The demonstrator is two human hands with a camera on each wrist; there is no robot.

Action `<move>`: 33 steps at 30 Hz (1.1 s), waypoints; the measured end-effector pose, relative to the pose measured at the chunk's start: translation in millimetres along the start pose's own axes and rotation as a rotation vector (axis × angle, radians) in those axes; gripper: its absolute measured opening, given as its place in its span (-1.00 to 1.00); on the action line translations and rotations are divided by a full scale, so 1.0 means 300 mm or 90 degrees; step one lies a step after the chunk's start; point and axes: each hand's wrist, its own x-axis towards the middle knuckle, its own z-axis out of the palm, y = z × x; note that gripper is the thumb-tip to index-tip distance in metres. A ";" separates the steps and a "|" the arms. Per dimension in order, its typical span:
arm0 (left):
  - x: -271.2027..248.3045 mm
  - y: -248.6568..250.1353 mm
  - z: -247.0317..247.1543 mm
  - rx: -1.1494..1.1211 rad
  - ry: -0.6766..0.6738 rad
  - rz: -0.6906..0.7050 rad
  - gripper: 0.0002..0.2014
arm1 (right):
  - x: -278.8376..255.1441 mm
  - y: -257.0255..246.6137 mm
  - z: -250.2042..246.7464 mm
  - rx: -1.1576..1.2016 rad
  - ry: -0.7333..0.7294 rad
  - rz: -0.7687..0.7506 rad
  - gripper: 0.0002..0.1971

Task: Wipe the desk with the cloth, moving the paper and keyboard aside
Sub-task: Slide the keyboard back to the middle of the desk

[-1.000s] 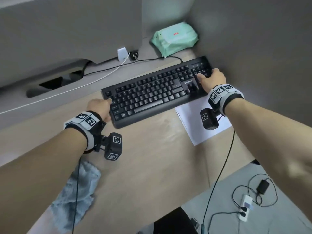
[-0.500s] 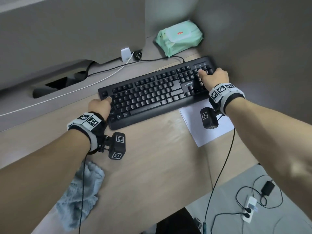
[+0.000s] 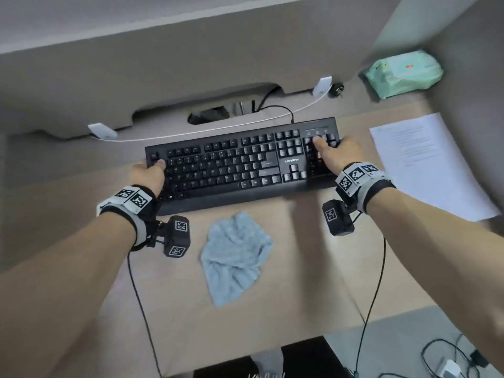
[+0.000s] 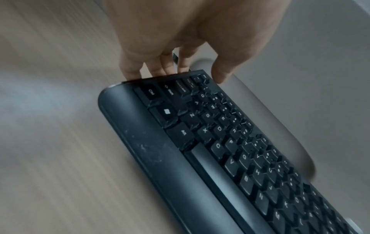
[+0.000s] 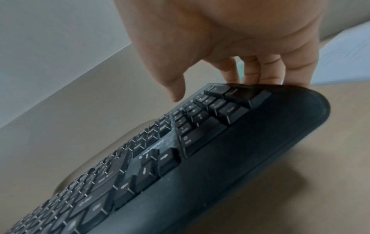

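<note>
- The desk point(image 3: 272, 309) is light wood, and the front part near the person is what must be wiped, in my judgement; so the other things are kept toward the back and the side.
- The keyboard point(image 3: 242, 165) lies across the back of the desk, close to the grey strip with the cable opening. Its cable goes into that opening, which probably limits how far the keyboard can go.
- The paper point(image 3: 425, 165) lies flat at the right, just beside the keyboard and not under it, so it does not block the middle.
- The cloth point(image 3: 234, 257) lies crumpled on the desk in front of the keyboard, between the two arms. No hand touches it, because both are busy.
- The left hand point(image 3: 148, 173) grips the left end of the keyboard, fingers curled over the edge and thumb on the keys.
- The right hand point(image 3: 327, 152) holds the right end the same way; one hand on each end keeps the long keyboard straight.
</note>
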 end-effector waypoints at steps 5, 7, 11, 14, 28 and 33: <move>0.161 -0.220 -0.307 -0.019 0.066 -0.073 -0.45 | -0.179 -0.264 0.253 -0.022 -0.055 -0.051 -0.10; 0.236 -0.304 -0.404 -0.038 0.079 -0.110 -0.40 | -0.238 -0.358 0.349 -0.029 -0.068 -0.064 -0.15; 0.354 -0.416 -0.534 -0.067 0.076 -0.177 -0.29 | -0.319 -0.494 0.502 -0.050 -0.100 -0.073 -0.13; 0.424 -0.472 -0.607 -0.076 0.062 -0.180 -0.28 | -0.363 -0.564 0.600 -0.050 -0.114 -0.066 -0.08; 0.537 -0.576 -0.647 -0.066 0.043 -0.073 -0.72 | -0.414 -0.640 0.722 -0.151 -0.106 -0.063 -0.14; 0.490 -0.574 -0.623 -0.057 0.045 -0.083 -0.46 | -0.437 -0.626 0.689 -0.169 -0.113 -0.094 -0.20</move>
